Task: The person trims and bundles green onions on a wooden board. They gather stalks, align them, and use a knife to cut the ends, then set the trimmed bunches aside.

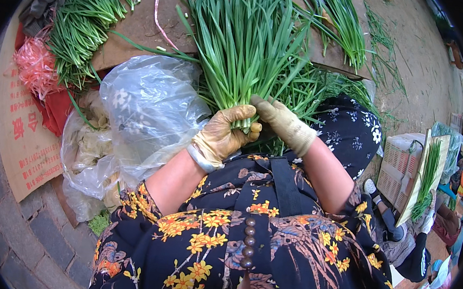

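A thick bunch of Chinese chives (244,50) points away from me, its pale cut stem ends toward my body. My left hand (222,133), in a stained yellowish work glove, is wrapped around the bunch near those ends. From the right, my right hand (285,122) in a cream knitted glove grips the same bunch just above them; some of its fingers are hidden. Loose chives (302,88) lie in a heap behind and below my hands. Beside my left hand is a clear plastic bag (148,108).
A low brown board (173,3) carries a chive pile (87,24), another bunch (343,26) and a pink tie strip (156,10). Pink plastic twine (36,63) and printed cardboard (29,139) are at left. At right, a person (404,242) sits near plastic crates (399,159).
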`<state>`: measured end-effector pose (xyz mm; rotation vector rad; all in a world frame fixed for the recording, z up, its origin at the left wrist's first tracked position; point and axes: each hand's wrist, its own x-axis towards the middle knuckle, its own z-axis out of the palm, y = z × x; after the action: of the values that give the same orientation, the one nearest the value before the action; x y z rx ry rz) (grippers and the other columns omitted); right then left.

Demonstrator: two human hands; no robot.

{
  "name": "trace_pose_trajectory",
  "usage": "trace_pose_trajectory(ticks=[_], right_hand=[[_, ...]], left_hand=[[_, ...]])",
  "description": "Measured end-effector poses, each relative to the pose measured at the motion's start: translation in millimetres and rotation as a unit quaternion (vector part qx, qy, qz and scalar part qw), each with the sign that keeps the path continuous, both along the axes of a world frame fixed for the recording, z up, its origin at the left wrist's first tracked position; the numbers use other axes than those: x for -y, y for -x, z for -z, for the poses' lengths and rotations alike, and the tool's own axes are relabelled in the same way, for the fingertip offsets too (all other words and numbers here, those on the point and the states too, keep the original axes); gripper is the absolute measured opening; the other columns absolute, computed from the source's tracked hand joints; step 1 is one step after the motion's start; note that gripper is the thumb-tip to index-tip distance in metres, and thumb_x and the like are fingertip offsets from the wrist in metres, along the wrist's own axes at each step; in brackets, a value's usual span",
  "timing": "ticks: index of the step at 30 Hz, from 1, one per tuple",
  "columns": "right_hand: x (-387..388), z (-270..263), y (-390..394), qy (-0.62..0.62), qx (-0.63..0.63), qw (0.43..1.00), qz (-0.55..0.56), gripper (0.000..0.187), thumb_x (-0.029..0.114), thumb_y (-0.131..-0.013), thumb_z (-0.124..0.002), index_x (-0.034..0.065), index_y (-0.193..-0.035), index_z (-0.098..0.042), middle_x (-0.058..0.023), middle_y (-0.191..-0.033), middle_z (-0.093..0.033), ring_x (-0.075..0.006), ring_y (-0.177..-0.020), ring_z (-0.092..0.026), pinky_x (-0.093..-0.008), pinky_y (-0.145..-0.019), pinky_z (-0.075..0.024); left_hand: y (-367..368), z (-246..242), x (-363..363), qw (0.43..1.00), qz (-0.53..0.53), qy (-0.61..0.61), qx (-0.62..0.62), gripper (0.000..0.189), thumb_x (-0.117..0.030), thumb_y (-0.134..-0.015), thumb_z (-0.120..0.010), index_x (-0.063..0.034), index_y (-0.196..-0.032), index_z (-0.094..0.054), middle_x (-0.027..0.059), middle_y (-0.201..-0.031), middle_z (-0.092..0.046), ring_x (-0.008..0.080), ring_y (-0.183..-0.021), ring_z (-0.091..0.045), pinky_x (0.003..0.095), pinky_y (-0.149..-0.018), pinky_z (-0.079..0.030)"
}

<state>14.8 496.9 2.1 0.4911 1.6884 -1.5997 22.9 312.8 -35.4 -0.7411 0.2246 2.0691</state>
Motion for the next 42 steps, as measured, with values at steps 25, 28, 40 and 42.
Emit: trace_pose_trajectory(ticks=[25,28,40,42], right_hand=[[-36.4,-65.1,185.7,-0.495,-0.413,0.734,-0.213,0.057,0.011,-0.083,-0.059,0.0157,-0.139,-0.050,-0.0173,-0.109,-0.069,-0.0327,-0.100,-0.066,-0.0401,-0.085,-0.0525],[-57.3,-58.9,161.5,-0.485,-0.453,0.721,-0.201,0.028,0.027,-0.091,-0.062,0.0182,-0.117,-0.068,-0.0090,-0.105,-0.071,-0.0263,-0.096,-0.069,-0.0371,-0.084,-0.0536],[-112.6,-56.8,115.1,-0.110,-0.289,0.942,0.127,0.020,0.006,-0.090,-0.064,0.0031,-0.109,-0.069,0.0013,-0.094,-0.067,-0.0090,-0.082,-0.060,-0.0237,-0.074,-0.0499],[-118.0,-61.2,116.1,-0.051,-0.323,0.927,0.186,0.020,0.007,-0.092,-0.064,0.0044,-0.112,-0.068,0.0012,-0.095,-0.068,-0.0082,-0.080,-0.060,-0.0231,-0.071,-0.0499]], left_hand=[[2.8,-12.0,-5.3,0.989,0.038,0.136,-0.041,0.016,-0.003,-0.088,-0.064,0.0073,-0.100,-0.061,0.0221,-0.097,-0.066,0.0199,-0.066,-0.062,0.0283,-0.059,-0.056],[2.9,-9.3,-5.5,0.987,0.045,0.140,-0.066,0.017,-0.004,-0.088,-0.065,0.0060,-0.102,-0.061,0.0207,-0.096,-0.067,0.0204,-0.069,-0.063,0.0290,-0.058,-0.056],[3.9,-28.7,-4.1,0.975,0.030,0.148,-0.163,0.028,-0.005,-0.079,-0.072,0.0070,-0.104,-0.065,0.0197,-0.089,-0.069,0.0225,-0.066,-0.065,0.0311,-0.058,-0.055],[4.6,-35.2,-2.0,0.958,-0.016,0.145,-0.247,0.028,-0.006,-0.081,-0.071,0.0076,-0.104,-0.065,0.0186,-0.089,-0.069,0.0217,-0.065,-0.064,0.0318,-0.061,-0.055]])
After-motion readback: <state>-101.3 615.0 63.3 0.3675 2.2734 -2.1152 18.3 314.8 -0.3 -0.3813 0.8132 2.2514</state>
